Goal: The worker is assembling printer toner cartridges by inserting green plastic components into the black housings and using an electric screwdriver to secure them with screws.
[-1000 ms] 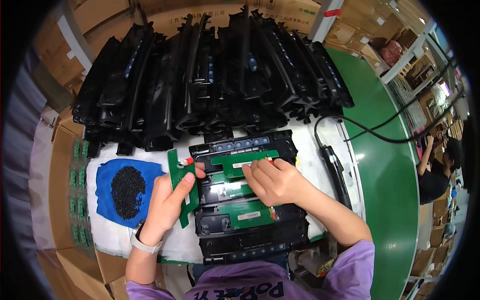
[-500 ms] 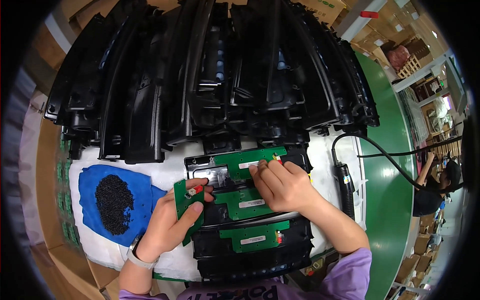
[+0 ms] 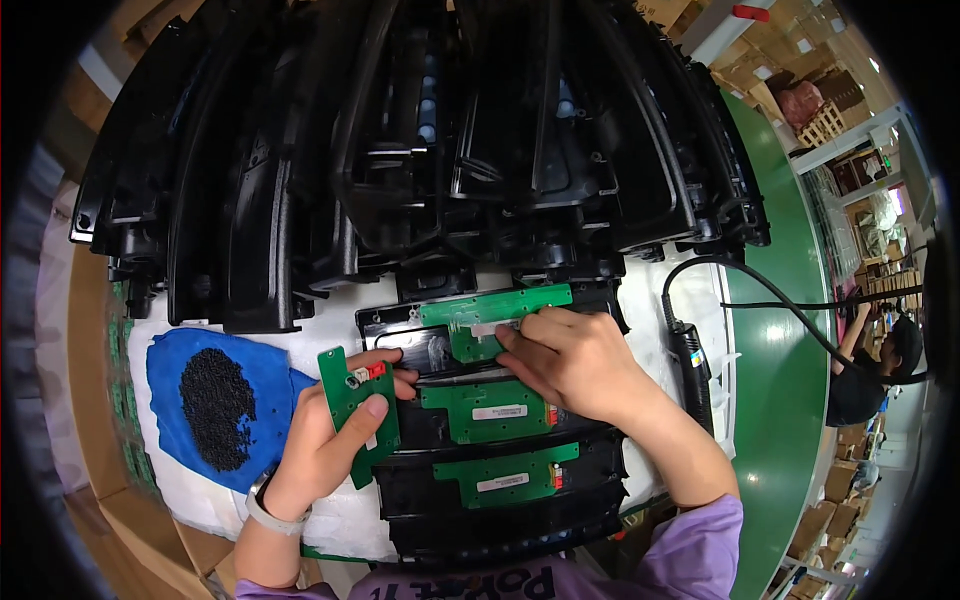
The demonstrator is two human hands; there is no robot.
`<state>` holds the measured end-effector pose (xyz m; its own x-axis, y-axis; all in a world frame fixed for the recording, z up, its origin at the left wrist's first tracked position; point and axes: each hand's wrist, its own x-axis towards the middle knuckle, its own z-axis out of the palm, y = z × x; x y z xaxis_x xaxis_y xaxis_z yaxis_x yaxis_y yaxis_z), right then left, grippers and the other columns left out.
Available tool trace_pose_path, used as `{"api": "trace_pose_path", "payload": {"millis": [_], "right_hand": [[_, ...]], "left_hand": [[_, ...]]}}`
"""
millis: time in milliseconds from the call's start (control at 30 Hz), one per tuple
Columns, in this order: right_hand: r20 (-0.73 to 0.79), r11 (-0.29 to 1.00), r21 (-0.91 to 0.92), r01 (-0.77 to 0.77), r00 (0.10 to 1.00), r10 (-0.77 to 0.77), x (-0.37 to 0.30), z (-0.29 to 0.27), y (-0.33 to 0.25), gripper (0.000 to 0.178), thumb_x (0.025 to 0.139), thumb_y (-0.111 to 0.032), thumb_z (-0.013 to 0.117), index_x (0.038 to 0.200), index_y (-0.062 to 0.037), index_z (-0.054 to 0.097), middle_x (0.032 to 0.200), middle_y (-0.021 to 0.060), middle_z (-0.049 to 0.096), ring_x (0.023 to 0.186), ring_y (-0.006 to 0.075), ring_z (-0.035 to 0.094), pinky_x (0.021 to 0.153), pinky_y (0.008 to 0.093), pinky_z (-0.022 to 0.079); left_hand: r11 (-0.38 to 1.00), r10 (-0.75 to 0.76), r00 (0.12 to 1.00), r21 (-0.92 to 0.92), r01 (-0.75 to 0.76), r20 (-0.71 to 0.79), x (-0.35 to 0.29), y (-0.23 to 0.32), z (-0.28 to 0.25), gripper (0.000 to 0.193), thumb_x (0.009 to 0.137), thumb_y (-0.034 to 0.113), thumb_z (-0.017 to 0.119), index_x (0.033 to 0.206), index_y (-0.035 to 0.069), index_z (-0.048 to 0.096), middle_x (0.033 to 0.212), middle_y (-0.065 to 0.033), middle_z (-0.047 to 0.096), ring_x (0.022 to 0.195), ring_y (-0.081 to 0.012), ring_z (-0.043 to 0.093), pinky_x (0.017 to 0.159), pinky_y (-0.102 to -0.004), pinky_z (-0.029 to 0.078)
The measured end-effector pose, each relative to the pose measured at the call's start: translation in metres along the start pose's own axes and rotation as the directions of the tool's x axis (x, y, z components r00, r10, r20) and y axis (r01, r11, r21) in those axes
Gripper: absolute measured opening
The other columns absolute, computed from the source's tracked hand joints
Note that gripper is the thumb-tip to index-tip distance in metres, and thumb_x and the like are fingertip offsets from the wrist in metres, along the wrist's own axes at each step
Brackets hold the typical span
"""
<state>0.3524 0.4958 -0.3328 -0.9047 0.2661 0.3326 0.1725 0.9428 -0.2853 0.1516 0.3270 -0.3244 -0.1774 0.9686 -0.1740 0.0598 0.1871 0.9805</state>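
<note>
My left hand point(image 3: 335, 435) holds a green circuit board point(image 3: 345, 385) upright, thumb across its face beside small red and white connectors. Closed at the fingertips, my right hand point(image 3: 570, 358) grips the lower right part of another green circuit board point(image 3: 462, 312), which lies on the farthest black plastic panel point(image 3: 395, 330). Its right-hand connector is hidden behind my fingers. Nearer to me, a middle circuit board point(image 3: 470, 412) and a near circuit board point(image 3: 490, 482) lie on black panels, each with a white label and a red connector at its right end.
Small black screws or pellets point(image 3: 217, 405) are heaped on a blue cloth point(image 3: 170, 385) at left. Large black plastic housings point(image 3: 262, 230) stand packed along the back. A black corded power tool point(image 3: 690, 375) lies at right, beside a green surface point(image 3: 765, 380). Another person point(image 3: 858, 390) is at far right.
My right hand has moved down and slightly left along the far board, uncovering the middle board's red connector. My left hand and its board have shifted slightly left.
</note>
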Motion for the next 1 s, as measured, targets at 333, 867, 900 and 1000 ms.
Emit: {"api": "trace_pose_path", "payload": {"millis": [333, 867, 900, 1000], "right_hand": [[-0.156, 0.989, -0.026, 0.148, 0.976, -0.151, 0.0, -0.032, -0.048, 0.025, 0.061, -0.01, 0.066, 0.086, -0.0062, 0.067, 0.076, 0.0028, 0.057, 0.062, 0.016, 0.057, 0.047, 0.026, 0.045], [0.037, 0.263, 0.938, -0.225, 0.821, 0.57, -0.11, -0.025, -0.176, 0.04, 0.077, 0.004, 0.066, 0.116, 0.0009, 0.055, 0.095, 0.0113, 0.065, 0.086, 0.0151, 0.064, 0.074, 0.0251, 0.051], [0.031, 0.266, 0.938, -0.22, 0.821, 0.57, -0.113, -0.022, -0.176, 0.04, 0.077, 0.004, 0.066, 0.116, 0.0009, 0.055, 0.095, 0.0113, 0.065, 0.086, 0.0151, 0.064, 0.074, 0.0251, 0.051], [-0.192, 0.554, 0.777, -0.298, 0.726, 0.66, -0.116, -0.024, -0.173, 0.021, 0.079, 0.003, 0.062, 0.1, 0.0015, 0.063, 0.085, 0.0103, 0.065, 0.077, 0.0168, 0.064, 0.069, 0.026, 0.05]], "left_hand": [[0.966, 0.014, 0.968, -0.247, -0.077, -0.249, -0.027, 0.048, 0.011, 0.034, 0.088, 0.02, 0.054, 0.113, -0.004, 0.056, 0.09, -0.0074, 0.063, 0.075, -0.0091, 0.058, 0.066, -0.0186, 0.045], [0.911, 0.409, 0.879, 0.167, -0.377, -0.246, -0.117, 0.03, 0.107, 0.025, 0.09, 0.014, 0.055, 0.105, -0.005, 0.052, 0.101, -0.0121, 0.059, 0.089, -0.0114, 0.058, 0.076, -0.0224, 0.045], [0.928, 0.368, 0.903, 0.147, -0.342, -0.224, -0.121, 0.028, 0.111, 0.033, 0.087, 0.02, 0.059, 0.104, -0.007, 0.052, 0.101, -0.0171, 0.058, 0.09, -0.0186, 0.058, 0.076, -0.0268, 0.045], [0.748, 0.647, 0.725, 0.386, -0.54, -0.238, -0.117, -0.002, 0.101, 0.046, 0.081, 0.028, 0.065, 0.107, -0.008, 0.05, 0.102, -0.0193, 0.055, 0.092, -0.0272, 0.057, 0.079, -0.0331, 0.045]]}}
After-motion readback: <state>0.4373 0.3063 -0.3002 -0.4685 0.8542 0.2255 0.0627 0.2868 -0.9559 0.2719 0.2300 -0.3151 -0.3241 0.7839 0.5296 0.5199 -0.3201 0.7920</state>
